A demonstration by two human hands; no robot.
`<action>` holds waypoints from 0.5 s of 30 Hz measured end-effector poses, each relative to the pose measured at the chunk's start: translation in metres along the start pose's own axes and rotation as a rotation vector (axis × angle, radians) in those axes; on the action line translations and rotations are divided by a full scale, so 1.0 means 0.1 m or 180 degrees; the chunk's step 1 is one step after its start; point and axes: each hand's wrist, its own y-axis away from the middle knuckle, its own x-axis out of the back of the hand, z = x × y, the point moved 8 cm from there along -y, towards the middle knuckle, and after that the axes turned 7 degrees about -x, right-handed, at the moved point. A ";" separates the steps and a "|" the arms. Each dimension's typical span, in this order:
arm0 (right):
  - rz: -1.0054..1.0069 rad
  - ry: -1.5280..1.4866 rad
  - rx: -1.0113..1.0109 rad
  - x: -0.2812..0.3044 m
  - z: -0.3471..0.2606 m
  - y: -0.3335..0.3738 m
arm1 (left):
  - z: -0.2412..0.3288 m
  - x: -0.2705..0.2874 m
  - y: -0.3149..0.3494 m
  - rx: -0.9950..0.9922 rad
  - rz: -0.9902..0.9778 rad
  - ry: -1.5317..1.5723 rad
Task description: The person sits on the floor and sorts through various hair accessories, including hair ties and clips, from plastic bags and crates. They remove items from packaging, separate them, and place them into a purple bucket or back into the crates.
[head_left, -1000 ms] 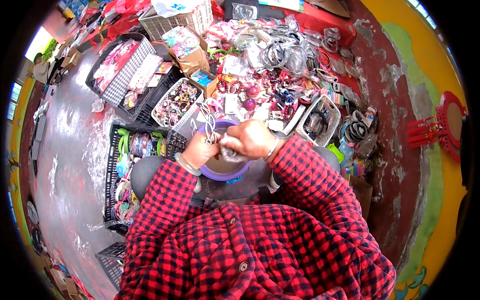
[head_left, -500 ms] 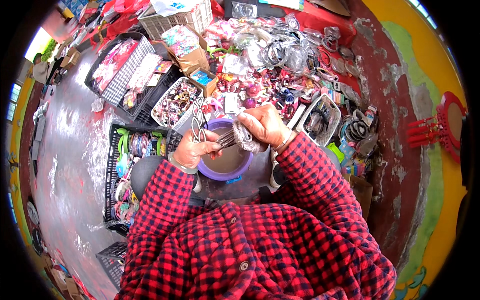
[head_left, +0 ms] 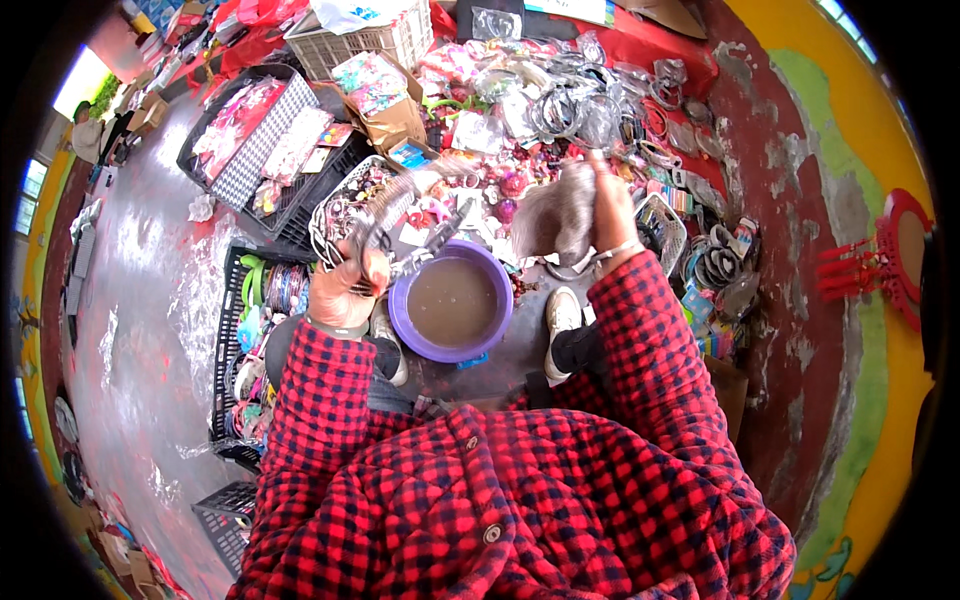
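My left hand is closed around the ends of several dark and silver headbands. Their loops fan out above the fingers, smeared by motion; one has an openwork leaf pattern. On the other side, my right hand grips a grey-brown cloth, which hangs spread and blurred to the left of the fingers. Between and just below the two hands stands a purple basin of murky water. Cloth and headbands are apart from each other.
At the left a black crate holds hair bands. Beyond the basin lies a heap of bagged headbands and trinkets. White baskets, a cardboard box and a patterned bin stand around. My shoes flank the basin.
My hands have moved apart, left hand leftward with the headbands, right hand rightward with the cloth. The bunched cloth has come off the headbands and spread out, uncovering the basin.
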 end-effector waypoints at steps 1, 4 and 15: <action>0.0168 -0.0961 -0.0317 0.12 0.14 -0.07 | 0.00 0.09 0.00 0.0034 0.0379 0.0025; -0.0509 -0.0384 0.0509 0.01 0.09 -0.09 | -0.12 0.17 -0.01 0.0167 0.1217 -0.0677; -0.2654 -0.3183 -0.1727 -1.43 0.52 0.59 | -0.63 0.07 -0.04 0.0388 0.1032 -0.1552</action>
